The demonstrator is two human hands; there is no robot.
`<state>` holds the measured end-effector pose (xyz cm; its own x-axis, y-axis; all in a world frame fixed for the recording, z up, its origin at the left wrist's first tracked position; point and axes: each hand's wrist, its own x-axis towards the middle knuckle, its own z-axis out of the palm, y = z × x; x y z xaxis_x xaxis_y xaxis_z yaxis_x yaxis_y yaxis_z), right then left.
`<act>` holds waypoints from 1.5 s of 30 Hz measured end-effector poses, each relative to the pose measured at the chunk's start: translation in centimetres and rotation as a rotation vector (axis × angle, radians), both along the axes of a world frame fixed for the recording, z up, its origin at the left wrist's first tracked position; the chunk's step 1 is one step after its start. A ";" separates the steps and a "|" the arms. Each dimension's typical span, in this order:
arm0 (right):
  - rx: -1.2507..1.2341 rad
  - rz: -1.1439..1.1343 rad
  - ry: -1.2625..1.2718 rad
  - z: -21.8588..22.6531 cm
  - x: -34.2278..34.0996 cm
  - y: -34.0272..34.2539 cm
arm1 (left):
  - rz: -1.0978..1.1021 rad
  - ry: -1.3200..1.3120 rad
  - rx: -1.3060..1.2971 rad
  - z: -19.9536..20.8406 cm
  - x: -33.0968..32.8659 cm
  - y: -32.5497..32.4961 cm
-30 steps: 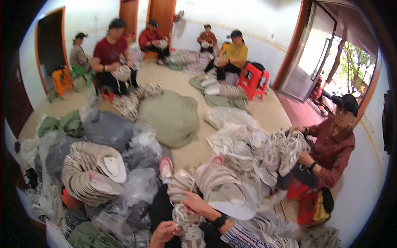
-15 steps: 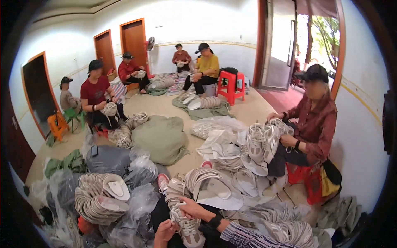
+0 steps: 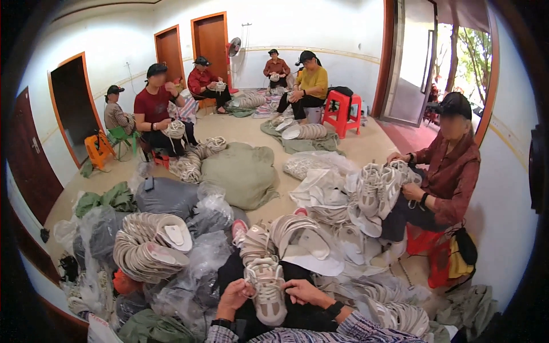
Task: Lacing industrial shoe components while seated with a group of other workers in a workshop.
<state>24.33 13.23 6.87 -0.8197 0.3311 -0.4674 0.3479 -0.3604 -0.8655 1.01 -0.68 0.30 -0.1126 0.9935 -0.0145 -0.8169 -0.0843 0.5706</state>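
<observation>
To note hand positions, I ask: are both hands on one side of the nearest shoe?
No, the left hand is left of the shoe and the right hand right of it.

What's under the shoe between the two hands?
Black trousers show on both sides of the shoe, so it seems to lie over the lap. Its sole, and whatever is right beneath it, can't be seen: the shoe covers them.

the sleeves are striped, the wristbands black, the trousers dark.
</observation>
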 end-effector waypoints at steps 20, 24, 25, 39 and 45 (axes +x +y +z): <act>0.189 -0.157 0.059 -0.5 -8.8 3.5 | 0.065 -0.103 -0.188 0.1 0.8 0.3; 0.289 -0.102 0.124 1.4 -11.2 3.7 | 0.071 -0.054 -0.149 -0.2 -0.3 0.6; 0.324 -0.114 0.171 1.5 -11.7 4.1 | 0.045 -0.089 -0.125 0.7 -0.6 1.5; 0.203 0.343 0.141 4.2 -3.8 -1.0 | 0.010 -0.065 -0.076 0.3 0.3 0.0; 0.349 0.318 -0.055 -0.6 4.2 -4.4 | 0.041 -0.020 0.048 -0.7 0.6 0.2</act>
